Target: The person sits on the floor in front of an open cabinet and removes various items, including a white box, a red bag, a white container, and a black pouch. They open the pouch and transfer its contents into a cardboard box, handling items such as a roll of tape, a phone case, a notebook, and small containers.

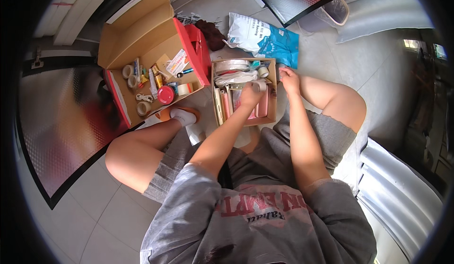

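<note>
My left hand [251,94] is over a small cardboard box [272,117] between my legs, its fingers around a whitish tape roll [261,85]. Beneath it in the box stand slim pink and white items [261,104]; behind are a clear plastic bag [237,78], a large white roll [232,65] and another small tape roll [263,72]. My right hand [290,80] is just outside the box's right wall, fingers bent; whether it grips anything is unclear. At the left, an open red-and-brown shoebox-like carton [142,39] holds several tape rolls [143,108], tubes, a white cable [144,97] and a round red-lidded container [166,95].
A blue and white plastic bag [264,39] lies beyond the small box, beside a dark brown cloth [211,35]. A lined waste bin [324,16] stands farther back. Black-framed panels [67,133] lie at the left and top; silvery padded material [397,189] is at the right.
</note>
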A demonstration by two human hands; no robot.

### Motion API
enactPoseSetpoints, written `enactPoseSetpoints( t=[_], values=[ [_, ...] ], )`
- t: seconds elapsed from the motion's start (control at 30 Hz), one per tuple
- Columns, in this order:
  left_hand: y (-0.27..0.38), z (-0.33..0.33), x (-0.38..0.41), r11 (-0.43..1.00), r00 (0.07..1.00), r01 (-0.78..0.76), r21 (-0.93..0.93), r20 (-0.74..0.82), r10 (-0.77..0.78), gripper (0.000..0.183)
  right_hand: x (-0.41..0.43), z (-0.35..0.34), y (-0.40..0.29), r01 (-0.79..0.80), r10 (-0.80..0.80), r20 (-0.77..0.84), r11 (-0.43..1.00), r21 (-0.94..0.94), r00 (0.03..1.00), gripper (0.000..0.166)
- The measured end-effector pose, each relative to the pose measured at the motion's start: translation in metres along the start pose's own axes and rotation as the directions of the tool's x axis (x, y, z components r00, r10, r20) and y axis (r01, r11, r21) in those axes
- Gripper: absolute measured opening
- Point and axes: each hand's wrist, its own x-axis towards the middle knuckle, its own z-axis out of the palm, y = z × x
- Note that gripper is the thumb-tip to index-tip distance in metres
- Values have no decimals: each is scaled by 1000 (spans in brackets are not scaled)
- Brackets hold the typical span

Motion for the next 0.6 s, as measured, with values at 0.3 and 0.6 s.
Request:
enactPoseSetpoints(
  t=[0.3,0.6],
  values=[
    [14,-32,-13,960,969,-246,135,70,238,23,9,5,9,-46,36,-78,991,-126,996,20],
    [82,-261,-80,928,923,-272,255,-204,327,11,-4,45,40,440,-176,420,571,-693,890,49]
  ],
)
